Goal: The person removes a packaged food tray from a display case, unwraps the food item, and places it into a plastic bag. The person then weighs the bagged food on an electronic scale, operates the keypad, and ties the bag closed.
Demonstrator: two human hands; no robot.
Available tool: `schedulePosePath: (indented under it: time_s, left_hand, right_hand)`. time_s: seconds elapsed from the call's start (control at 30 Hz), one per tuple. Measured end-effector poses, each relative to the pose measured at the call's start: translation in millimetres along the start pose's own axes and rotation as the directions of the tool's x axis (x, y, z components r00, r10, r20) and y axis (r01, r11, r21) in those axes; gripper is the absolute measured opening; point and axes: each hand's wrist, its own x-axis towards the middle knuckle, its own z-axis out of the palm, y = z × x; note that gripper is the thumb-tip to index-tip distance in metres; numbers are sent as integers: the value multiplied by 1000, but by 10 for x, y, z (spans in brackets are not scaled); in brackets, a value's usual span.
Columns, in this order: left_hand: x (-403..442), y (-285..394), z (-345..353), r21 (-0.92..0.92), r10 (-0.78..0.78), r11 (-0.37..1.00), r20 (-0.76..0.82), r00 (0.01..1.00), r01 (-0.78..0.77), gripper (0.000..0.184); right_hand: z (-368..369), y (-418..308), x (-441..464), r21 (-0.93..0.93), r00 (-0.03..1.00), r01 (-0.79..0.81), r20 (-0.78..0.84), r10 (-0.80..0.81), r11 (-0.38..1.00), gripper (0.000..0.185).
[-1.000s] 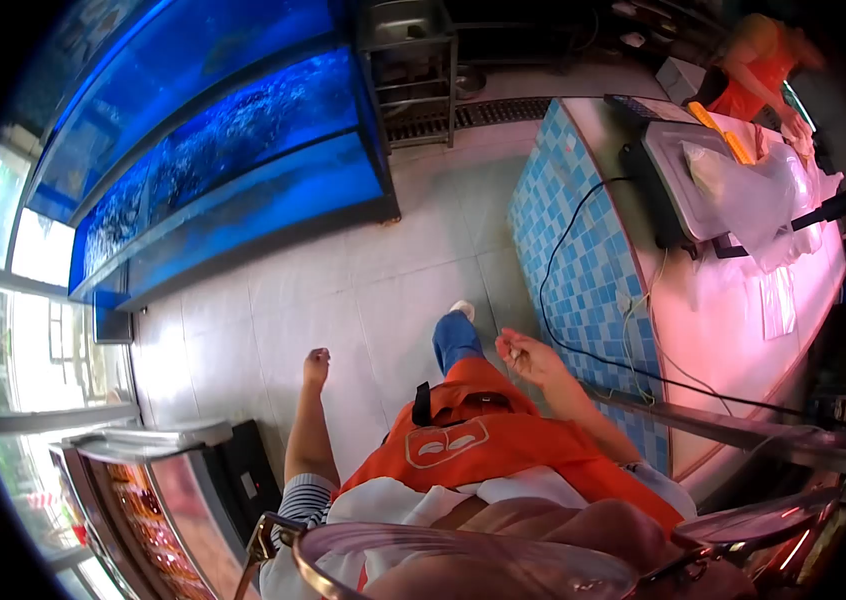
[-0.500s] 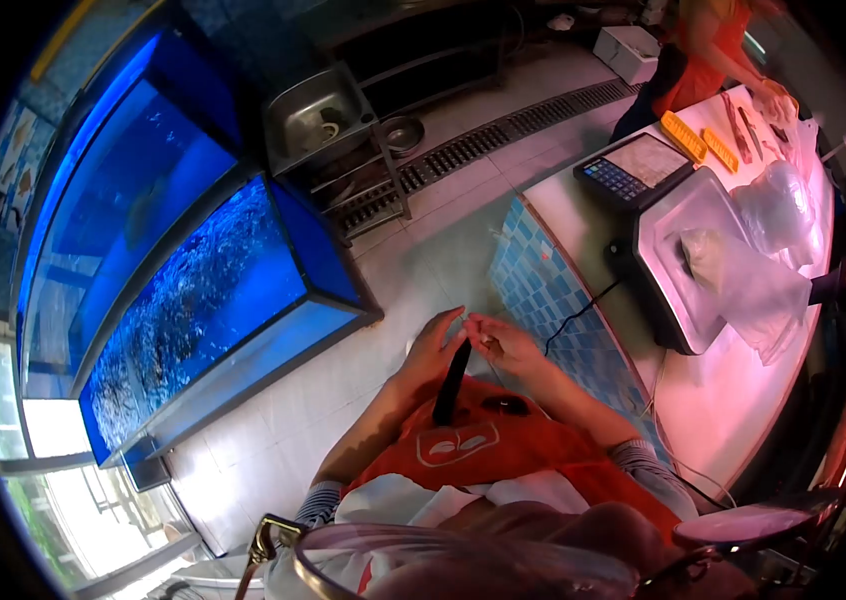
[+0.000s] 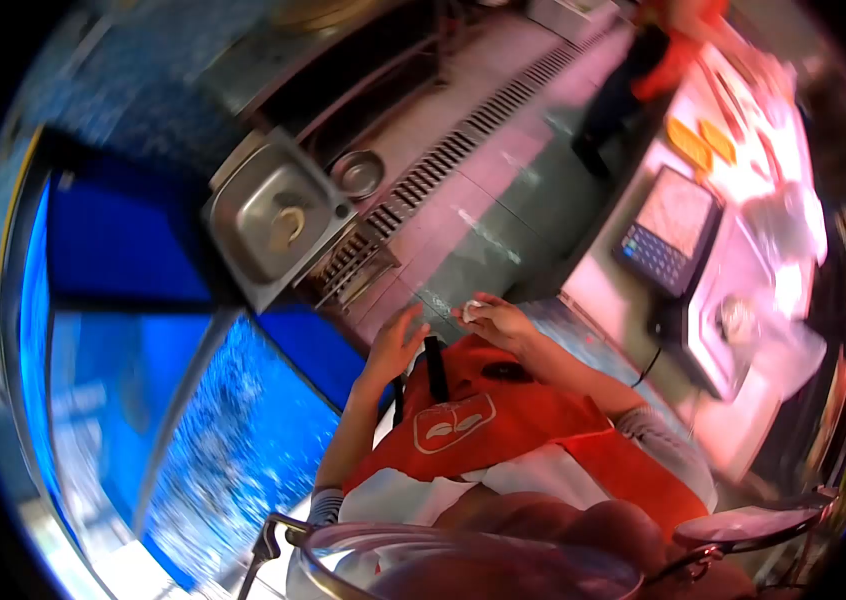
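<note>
My left hand (image 3: 396, 346) is raised in front of my body with its fingers apart, and nothing shows in it. Beside it, my right hand (image 3: 499, 324) pinches a small whitish crumpled piece (image 3: 470, 311) between thumb and fingers; its exact kind cannot be made out. The hands are apart from each other. Just below them is my red apron (image 3: 513, 420), with a black strap (image 3: 436, 368) hanging at its front.
Blue-lit water tanks (image 3: 233, 430) stand at left, beside a steel sink (image 3: 273, 215) and a metal bowl (image 3: 358, 174). A floor drain (image 3: 463, 140) runs past. At right, a counter (image 3: 598, 290) bears a scale (image 3: 668, 230), plastic bags and yellow trays (image 3: 688, 145). A co-worker (image 3: 678, 50) stands there.
My hands were together and have separated, the left now spread open. My view has turned, so the sink and drain sit nearer the middle and the scale has shifted.
</note>
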Motion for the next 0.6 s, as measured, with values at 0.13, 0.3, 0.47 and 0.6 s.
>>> schedulePosePath:
  time_s: [0.13,0.3,0.47,0.6]
  left_hand:
    - [855,160,-45,0,255,965,257,932,-264,43]
    - [1791,247,277,-69,289,949,571,768,-307,45]
    - [2682,139,301,-38,292,940,602,743,-338,44]
    - [3585,379,518,-109,426,887,570,703,-449,43]
  right_hand:
    - [-345,165,634,113,974,-58,224,32,992,10]
    - [-33,-369,800,346,988,-122,131,80,930,13]
    - [154,-1268,956,409,990,-51,139,-7,911,23]
    - [90,-1782,819,507,975,169,41,-219,845,34]
